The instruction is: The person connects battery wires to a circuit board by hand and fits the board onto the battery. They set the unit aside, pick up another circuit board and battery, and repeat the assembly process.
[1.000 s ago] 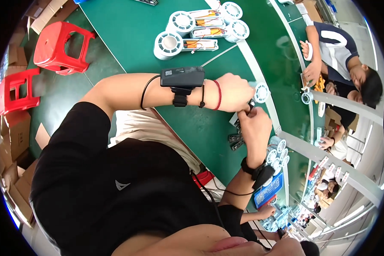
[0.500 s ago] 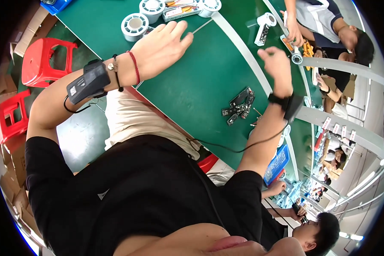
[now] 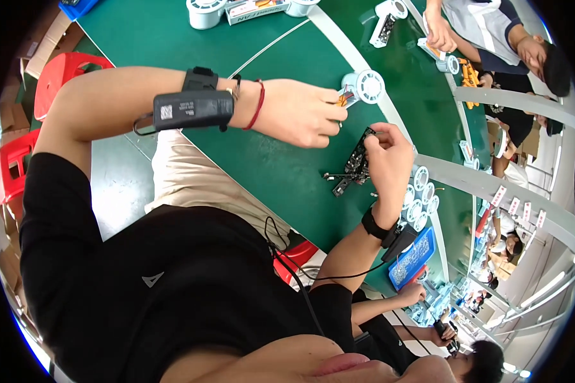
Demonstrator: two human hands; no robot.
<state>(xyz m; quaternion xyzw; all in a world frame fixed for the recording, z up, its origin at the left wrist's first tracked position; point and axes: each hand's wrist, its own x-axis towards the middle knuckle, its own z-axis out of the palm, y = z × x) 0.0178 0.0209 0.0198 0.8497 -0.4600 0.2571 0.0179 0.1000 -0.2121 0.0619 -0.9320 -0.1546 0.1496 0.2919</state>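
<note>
My left hand [image 3: 300, 113] is closed round the handle end of a white handheld fan [image 3: 369, 87]. Its round slotted head points away to the right, and a bit of orange and wiring shows by my fingertips; the rest of the handle is hidden under the hand. My right hand [image 3: 391, 159] pinches a black circuit board [image 3: 366, 136] by its upper end. That board rises from a small pile of similar circuit boards [image 3: 346, 183] on the green table, just left of the right hand.
More white fans [image 3: 206, 14] lie at the table's far edge. Beside my right forearm stand several round white fan heads [image 3: 414, 207] and a blue tray [image 3: 413, 258] of small parts. Co-workers sit across and to the right. Red stools [image 3: 64, 76] stand at left.
My left hand has moved right, bringing a white fan from the far group. My right hand has come down and back to the pile and taken hold of a circuit board.
</note>
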